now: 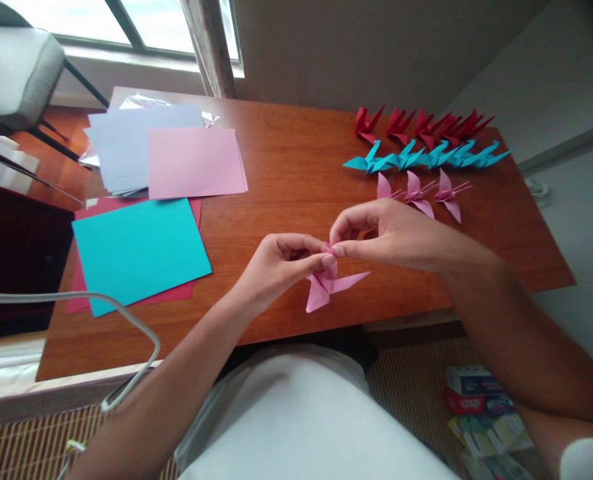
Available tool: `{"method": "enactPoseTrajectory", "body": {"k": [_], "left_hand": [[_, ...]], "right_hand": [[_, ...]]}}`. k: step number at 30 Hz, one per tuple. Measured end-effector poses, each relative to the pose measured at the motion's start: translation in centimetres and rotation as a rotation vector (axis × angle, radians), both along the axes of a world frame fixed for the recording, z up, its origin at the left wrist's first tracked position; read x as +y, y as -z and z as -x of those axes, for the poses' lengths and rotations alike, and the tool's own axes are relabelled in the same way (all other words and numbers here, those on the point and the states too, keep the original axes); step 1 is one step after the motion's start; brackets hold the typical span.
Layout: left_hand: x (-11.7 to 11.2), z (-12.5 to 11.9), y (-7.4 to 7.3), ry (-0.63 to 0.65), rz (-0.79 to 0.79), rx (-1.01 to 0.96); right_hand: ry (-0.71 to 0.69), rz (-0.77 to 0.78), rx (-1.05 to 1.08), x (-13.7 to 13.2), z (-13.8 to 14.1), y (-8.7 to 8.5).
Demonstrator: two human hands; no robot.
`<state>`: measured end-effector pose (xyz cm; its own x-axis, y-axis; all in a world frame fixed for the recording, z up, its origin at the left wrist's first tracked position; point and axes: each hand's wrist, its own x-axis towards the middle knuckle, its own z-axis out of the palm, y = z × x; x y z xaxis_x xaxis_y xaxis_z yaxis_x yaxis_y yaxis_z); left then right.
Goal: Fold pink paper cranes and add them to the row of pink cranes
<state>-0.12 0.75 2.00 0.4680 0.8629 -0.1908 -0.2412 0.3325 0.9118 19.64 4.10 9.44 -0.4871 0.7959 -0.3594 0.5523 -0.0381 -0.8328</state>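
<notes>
A pink origami crane (324, 287) is held over the near edge of the wooden table. My left hand (284, 263) pinches its upper part between thumb and fingers. From the other side, my right hand (376, 233) grips the same small folded tip with thumb and forefinger. The crane's pointed flaps hang below the fingers, one reaching to the right. Beyond my right hand stand three pink cranes (416, 191), one partly hidden by that hand. Behind them is a row of turquoise cranes (431, 157), then a row of red cranes (424, 125).
On the left of the table (281, 167) lie pink sheets (196, 163), bluish-grey sheets (121, 150), and turquoise paper (141, 253) over red sheets (195, 217). A white cable (131, 320) curves past the table's left front. A chair (16, 67) stands by the window.
</notes>
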Motion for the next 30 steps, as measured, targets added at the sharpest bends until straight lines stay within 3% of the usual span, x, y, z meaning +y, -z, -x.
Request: {"method": "enactPoseTrajectory", "body": {"k": [16,30], "left_hand": [[-0.12,-0.06,0.23,0.021,-0.04,0.099],[-0.08,-0.18,0.23,-0.004,0.035,-0.021]], "right_hand": [[-0.068,-0.128,-0.172,-0.18,0.46,-0.13],[-0.012,-0.098,-0.039,-0.45,0.18,0.5]]}}
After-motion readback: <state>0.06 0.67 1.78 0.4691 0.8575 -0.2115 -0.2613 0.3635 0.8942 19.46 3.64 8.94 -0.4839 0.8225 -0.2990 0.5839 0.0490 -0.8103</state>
